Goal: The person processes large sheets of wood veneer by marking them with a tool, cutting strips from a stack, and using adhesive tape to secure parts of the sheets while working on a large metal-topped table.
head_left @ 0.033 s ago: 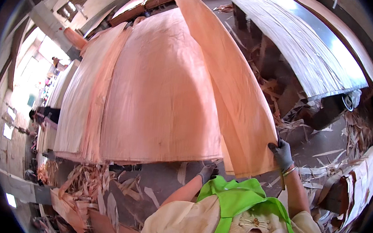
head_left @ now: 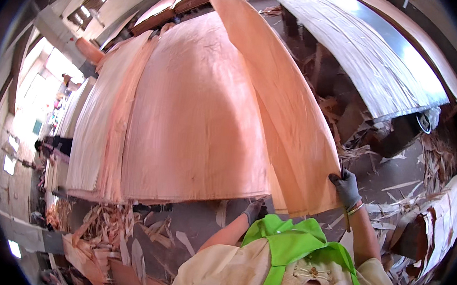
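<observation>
— Where the grey-gloved fingers (head_left: 342, 183) curl, what do they grip?

— The right hand (head_left: 346, 189) is closed on the near right corner of a thin wooden sheet (head_left: 284, 109). The fingers wrap over its edge, just above the wrist with its bangle (head_left: 356, 208).

— And the other hand?

— The left hand (head_left: 253, 210), gloved too, sits under the sheet's near edge, close to its left corner. Most of it is hidden, so I cannot tell whether those fingers are closed on the wood or only touching it.

— How does the sheet lie?

— It is lifted and tilted, its near end at the hands and its long axis running away from the person, up toward the top of the view. The far end points to the upper middle and narrows there. Its left long edge hangs over the stack (head_left: 187, 124) of similar pale orange sheets, whose near edge lies just left of the left hand.

— What surrounds them?

— Wood scraps (head_left: 111, 229) litter the floor below the stack's near edge. To the right, a long conveyor (head_left: 372, 52) carries a whitish sheet, well apart from the hands. More scraps (head_left: 429, 156) pile at its near end. At the bottom edge shows the person's green vest (head_left: 285, 242).
</observation>
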Demonstrator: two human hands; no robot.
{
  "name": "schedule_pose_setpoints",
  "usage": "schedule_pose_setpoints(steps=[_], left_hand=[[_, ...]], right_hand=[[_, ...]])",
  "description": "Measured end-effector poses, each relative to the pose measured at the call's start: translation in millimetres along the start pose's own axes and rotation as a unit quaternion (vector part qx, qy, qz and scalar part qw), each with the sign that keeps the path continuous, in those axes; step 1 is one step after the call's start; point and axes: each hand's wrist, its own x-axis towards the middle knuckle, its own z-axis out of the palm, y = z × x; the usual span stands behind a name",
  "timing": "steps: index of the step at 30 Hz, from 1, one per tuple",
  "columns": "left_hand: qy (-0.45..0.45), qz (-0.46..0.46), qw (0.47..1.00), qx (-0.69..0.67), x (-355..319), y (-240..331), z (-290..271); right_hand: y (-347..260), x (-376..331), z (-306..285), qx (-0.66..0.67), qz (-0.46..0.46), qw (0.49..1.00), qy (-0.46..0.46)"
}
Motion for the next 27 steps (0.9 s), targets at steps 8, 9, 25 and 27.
schedule_pose_setpoints(steps=[8,9,25,27], left_hand=[[-0.390,-0.051,0.898,-0.197,138,46,107],[-0.378,-0.029,0.903,-0.205,142,56,144],[-0.378,0.177,0.887,-0.198,97,248,570],[-0.357,0.206,0.892,-0.186,103,243,638]], right_hand=[[-46,63,-165,-0.020,-0.007,0.999,0.041],[-39,76,-187,0.001,-0.034,0.998,0.046],[-82,208,-528,-0.083,-0.049,0.981,0.171],[-72,226,-580,-0.113,-0.085,0.975,0.171]])
